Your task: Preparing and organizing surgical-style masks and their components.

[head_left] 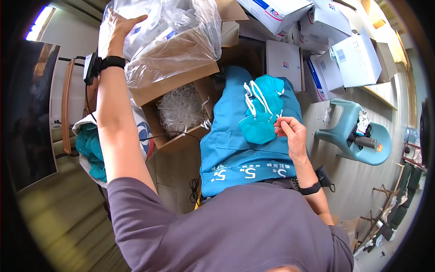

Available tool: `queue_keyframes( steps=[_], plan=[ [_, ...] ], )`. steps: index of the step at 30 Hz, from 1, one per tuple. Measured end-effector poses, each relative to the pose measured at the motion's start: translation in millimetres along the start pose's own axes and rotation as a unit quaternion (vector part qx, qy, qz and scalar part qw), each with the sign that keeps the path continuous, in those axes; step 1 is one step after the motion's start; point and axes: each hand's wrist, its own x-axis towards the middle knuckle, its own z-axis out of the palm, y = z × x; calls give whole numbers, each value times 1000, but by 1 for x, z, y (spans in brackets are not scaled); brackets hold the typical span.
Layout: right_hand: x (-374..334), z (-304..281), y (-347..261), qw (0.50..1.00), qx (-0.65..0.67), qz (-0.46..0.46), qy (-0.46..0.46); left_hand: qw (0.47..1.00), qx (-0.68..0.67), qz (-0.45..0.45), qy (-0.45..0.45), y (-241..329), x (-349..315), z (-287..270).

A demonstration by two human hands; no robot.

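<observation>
Several teal face masks (257,128) with white ear loops lie overlapping on the blue apron (226,136) across my lap. My right hand (292,133) is closed in a pinch at the right edge of the lowest mask, by its ear loop. Far to the upper left, my left hand (116,31) reaches to the cardboard box lined with clear plastic (176,52). Its thumb is stretched out and no item shows in it; the other fingers are partly lost in the bright plastic. Small clear packets fill the plastic liner.
A carton of white shredded strips or loops (181,109) stands below the lined box. At left, a white sack (93,149) holds more teal masks. White boxes (355,59) are piled at the upper right. A blue stool (358,131) bearing small items stands on the right.
</observation>
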Motion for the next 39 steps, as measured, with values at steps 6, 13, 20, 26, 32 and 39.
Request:
queue_keyframes(
  steps=[6,13,20,26,32,39],
  plan=[
    [6,-9,12,996,-69,-14,60,935,-341,99,7,51,-99,60],
    [33,1,20,939,-324,-92,74,816,-521,81,-238,127,-340,54],
    [20,12,37,937,-344,-46,-28,828,-473,37,-297,117,-437,9],
    [8,4,23,980,-82,102,-152,617,-666,-222,-356,100,-434,-6],
    [1,15,-3,985,105,109,-87,506,-708,-305,-387,113,-426,-25],
    [-4,11,-16,987,-80,-135,21,652,-642,-168,-367,113,-426,-38]
  ],
)
